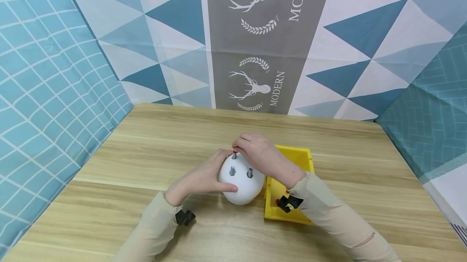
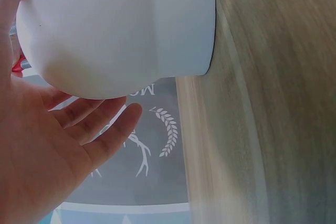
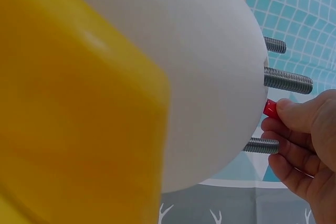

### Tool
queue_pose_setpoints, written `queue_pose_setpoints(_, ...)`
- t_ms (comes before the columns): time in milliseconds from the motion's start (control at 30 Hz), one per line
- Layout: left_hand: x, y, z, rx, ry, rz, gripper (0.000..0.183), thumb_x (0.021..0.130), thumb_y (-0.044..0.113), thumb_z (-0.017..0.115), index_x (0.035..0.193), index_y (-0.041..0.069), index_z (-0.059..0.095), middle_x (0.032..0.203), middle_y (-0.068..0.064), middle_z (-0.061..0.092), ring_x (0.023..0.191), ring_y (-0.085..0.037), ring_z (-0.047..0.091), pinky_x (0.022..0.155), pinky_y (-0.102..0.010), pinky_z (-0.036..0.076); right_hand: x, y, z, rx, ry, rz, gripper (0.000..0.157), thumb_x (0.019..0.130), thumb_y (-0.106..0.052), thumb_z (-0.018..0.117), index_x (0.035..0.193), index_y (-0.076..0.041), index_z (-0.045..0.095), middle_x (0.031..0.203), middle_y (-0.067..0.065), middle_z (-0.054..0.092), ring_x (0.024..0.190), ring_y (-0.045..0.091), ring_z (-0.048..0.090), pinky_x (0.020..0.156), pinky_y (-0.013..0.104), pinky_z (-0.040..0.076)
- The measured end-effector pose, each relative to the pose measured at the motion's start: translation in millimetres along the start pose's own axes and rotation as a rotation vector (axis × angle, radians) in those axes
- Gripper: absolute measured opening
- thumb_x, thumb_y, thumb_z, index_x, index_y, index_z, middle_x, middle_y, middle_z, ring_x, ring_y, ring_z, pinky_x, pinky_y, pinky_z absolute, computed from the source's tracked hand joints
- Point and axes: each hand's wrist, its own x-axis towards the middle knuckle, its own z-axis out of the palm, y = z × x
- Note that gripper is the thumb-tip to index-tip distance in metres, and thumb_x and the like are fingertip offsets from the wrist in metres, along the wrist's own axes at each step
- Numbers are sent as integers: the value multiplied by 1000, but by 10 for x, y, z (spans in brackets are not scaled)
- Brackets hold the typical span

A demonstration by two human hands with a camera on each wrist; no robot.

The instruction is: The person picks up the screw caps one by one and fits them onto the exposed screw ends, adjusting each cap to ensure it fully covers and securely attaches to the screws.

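A white dome-shaped block [image 1: 242, 191] stands on the table, with several threaded metal bolts [image 3: 289, 80] sticking out of its rounded top. My left hand [image 1: 206, 177] holds the dome from the left, the thumb across its near side and the fingers round the far side. In the left wrist view, that hand's fingers [image 2: 113, 132] curve along the dome's white wall [image 2: 121, 30]. At the dome's far top edge, my right hand [image 1: 260, 154] pinches a small red piece [image 3: 270, 109] between thumb and fingers at a bolt. The red piece is mostly covered by the fingertips.
Right of the dome stands a yellow bin [image 1: 270, 213], partly under the right forearm, with small red pieces [image 1: 278, 201] in it. The wooden table [image 1: 146, 164] ends at a patterned backdrop [image 1: 251, 43]. Blue tiled-pattern sheets [image 1: 54, 71] flank both sides.
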Motion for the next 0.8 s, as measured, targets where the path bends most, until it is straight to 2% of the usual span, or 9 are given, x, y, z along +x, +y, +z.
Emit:
queue_pose_setpoints(467, 4, 25, -23, 1, 3, 14, 90, 66, 57, 71, 135, 16, 32, 120, 3, 42, 103, -10, 46, 86, -31, 44, 15, -9, -6, -19, -20, 4, 6, 81, -10, 68, 87, -11, 68, 83, -2, 63, 79, 13, 59, 80, 27, 49)
queue_pose_setpoints(800, -2, 19, -11, -13, -8, -3, 89, 66, 58, 71, 134, 18, 31, 121, 4, 41, 105, -9, 45, 86, -31, 43, 14, -9, -4, -4, -30, 6, 6, 81, -11, 67, 88, -11, 68, 84, -2, 63, 81, 13, 59, 80, 26, 49)
